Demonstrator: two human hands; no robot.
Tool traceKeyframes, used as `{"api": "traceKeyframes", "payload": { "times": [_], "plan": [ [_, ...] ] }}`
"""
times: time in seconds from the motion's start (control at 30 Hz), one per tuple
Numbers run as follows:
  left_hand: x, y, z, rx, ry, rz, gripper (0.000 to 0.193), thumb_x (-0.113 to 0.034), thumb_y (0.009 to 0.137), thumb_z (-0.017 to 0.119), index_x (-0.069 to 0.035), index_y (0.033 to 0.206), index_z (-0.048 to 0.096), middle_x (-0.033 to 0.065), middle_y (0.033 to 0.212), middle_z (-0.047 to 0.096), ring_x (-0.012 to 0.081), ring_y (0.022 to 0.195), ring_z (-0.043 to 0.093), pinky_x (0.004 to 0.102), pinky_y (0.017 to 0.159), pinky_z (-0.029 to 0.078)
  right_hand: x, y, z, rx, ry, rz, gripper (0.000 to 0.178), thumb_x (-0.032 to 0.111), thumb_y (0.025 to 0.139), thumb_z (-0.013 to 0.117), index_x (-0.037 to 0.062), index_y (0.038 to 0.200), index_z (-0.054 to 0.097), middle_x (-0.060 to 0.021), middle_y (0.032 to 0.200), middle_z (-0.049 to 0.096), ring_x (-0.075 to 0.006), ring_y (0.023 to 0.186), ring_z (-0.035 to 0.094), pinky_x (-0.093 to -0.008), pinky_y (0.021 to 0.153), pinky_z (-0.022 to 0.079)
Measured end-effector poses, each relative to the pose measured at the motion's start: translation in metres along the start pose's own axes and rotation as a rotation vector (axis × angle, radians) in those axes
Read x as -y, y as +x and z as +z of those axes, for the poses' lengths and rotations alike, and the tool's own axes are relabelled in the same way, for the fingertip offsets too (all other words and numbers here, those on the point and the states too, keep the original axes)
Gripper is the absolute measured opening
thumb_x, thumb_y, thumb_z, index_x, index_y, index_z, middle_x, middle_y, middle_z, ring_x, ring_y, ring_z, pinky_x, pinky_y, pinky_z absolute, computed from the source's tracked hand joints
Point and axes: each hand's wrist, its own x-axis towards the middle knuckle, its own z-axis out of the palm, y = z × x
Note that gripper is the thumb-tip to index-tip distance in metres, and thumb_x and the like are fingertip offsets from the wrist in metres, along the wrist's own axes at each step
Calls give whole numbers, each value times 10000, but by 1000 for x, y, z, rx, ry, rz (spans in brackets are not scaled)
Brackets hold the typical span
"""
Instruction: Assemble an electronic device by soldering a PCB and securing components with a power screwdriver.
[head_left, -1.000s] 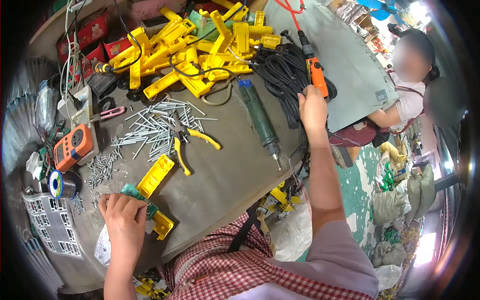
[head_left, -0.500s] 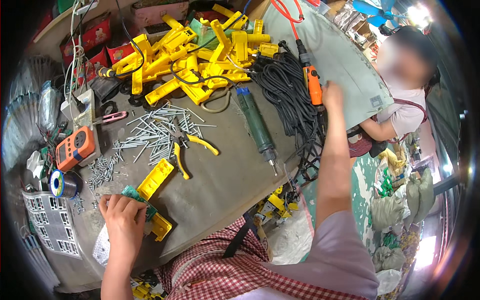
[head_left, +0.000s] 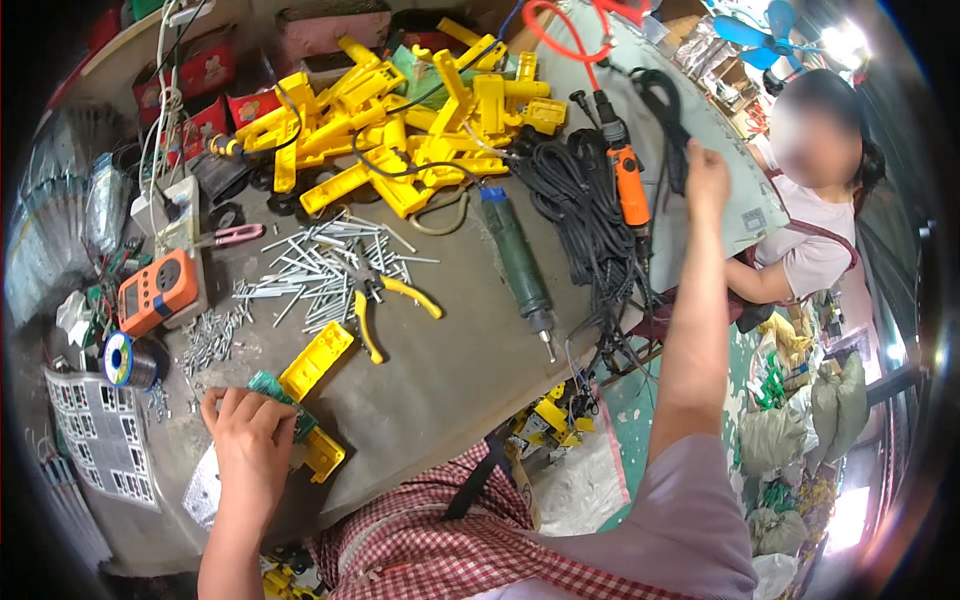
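Note:
My left hand [head_left: 250,430], closed, grips a green circuit board [head_left: 268,388] above a yellow plastic housing [head_left: 323,455]. Another yellow half shell [head_left: 316,362] lies right beside the board, open side up. My right hand [head_left: 708,182] is stretched out to the far right, its fingers closed at a looped black cable [head_left: 662,125] over the grey panel. Just left of that cable is an orange electric screwdriver [head_left: 628,185] on a red coiled cord. A large heap of black cables [head_left: 570,195] lies beneath and beside the screwdriver.
Yellow-handled pliers [head_left: 368,300] rest by a pile of long screws [head_left: 325,265]. A dark green power tool [head_left: 515,260] lies mid-table. Yellow housings [head_left: 400,120] are heaped behind. At left stand an orange meter [head_left: 158,292] and solder spool [head_left: 130,360]. A co-worker [head_left: 815,170] sits at right.
My right hand has moved right, away from the orange screwdriver, and a black cable loop now shows beside it on the grey panel. My left hand stays on the board.

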Motion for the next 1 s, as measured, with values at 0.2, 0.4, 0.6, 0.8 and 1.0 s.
{"api": "traceKeyframes", "payload": {
  "times": [0.2, 0.4, 0.6, 0.8, 1.0],
  "plan": [
    [8, -8, -15, 125, -22, 86, 412, -343, 619, 778, -67, 904, 665, 69, 903, 597, 280, 946, 528, 473, 957, 332, 5, -60, -121, 185, 320, 15, 467, 492, 827, 641, 131, 1121, 597, -86, 1026, 604, -230, 973, 550, -415, 824, 457],
    [17, -20, -16, 28, -125, -12, 695, -344, 653, 777, -79, 1246, 529, 147, 1179, 513, 332, 1049, 504, 444, 941, 394, 50, -79, -151, 321, 856, 154, 389, 225, 973, 486, -50, 1246, 462, -190, 1130, 541, -268, 1047, 510, -439, 983, 416],
    [50, -34, -19, 43, -246, -84, 402, -146, 724, 738, -92, 1109, 637, 83, 1031, 590, 291, 991, 537, 418, 850, 454, 125, -150, -95, 964, 2075, 627, 282, 177, 947, 529, -72, 1078, 518, -156, 953, 545, -206, 892, 424, -349, 836, 449],
    [42, -16, -20, 70, -140, 50, 410, -307, 723, 742, -71, 1043, 640, 71, 1018, 594, 273, 1005, 544, 433, 937, 389, 176, -188, -60, 907, 2088, 668, 244, 172, 936, 546, -63, 984, 498, -126, 894, 507, -208, 890, 406, -406, 922, 389],
    [34, -30, -11, 150, -52, 99, 613, -555, 603, 759, -82, 971, 633, 64, 992, 579, 264, 1032, 543, 543, 1073, 253, 196, -181, -38, 1105, 2374, 711, 197, 98, 900, 561, -68, 969, 479, -106, 893, 491, -204, 900, 393, -394, 945, 381]
  ]
}}
